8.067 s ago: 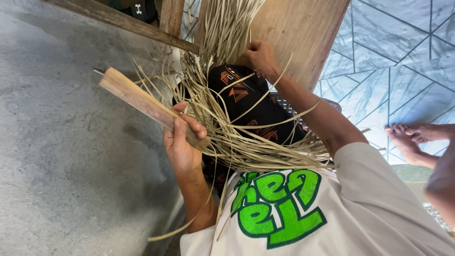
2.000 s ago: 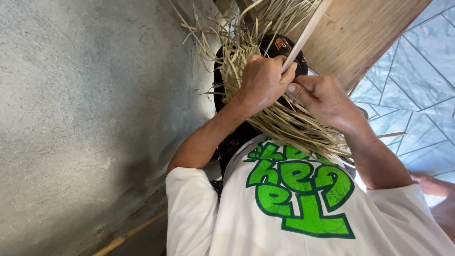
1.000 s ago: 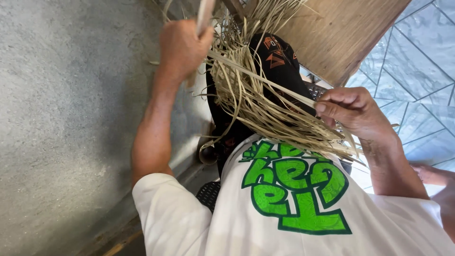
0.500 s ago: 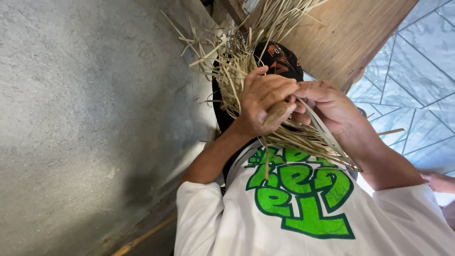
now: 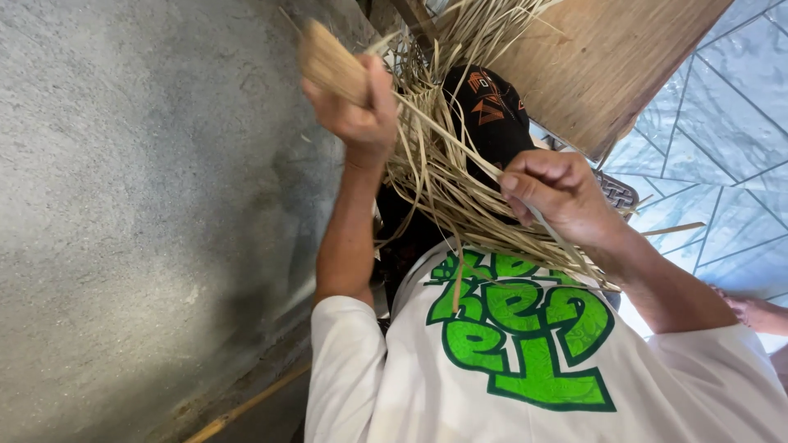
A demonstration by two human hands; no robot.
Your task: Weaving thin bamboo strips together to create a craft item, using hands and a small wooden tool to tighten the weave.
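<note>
Left hand [image 5: 361,115] fisted around wooden stick [image 5: 328,64], right hand [image 5: 558,193] pinching straw strands [image 5: 447,176]

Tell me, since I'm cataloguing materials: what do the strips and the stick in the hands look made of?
Strips: likely dried palm leaf or reed, matte, pale tan, flat and fibrous. Stick in left hand: seemingly bare wood, unfinished, though blurred.

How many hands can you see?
2. The left hand is raised at the top, gripping a flat wooden stick. The right hand sits lower, pinching pale straw strips. Toes of a foot show at the right edge.
</note>
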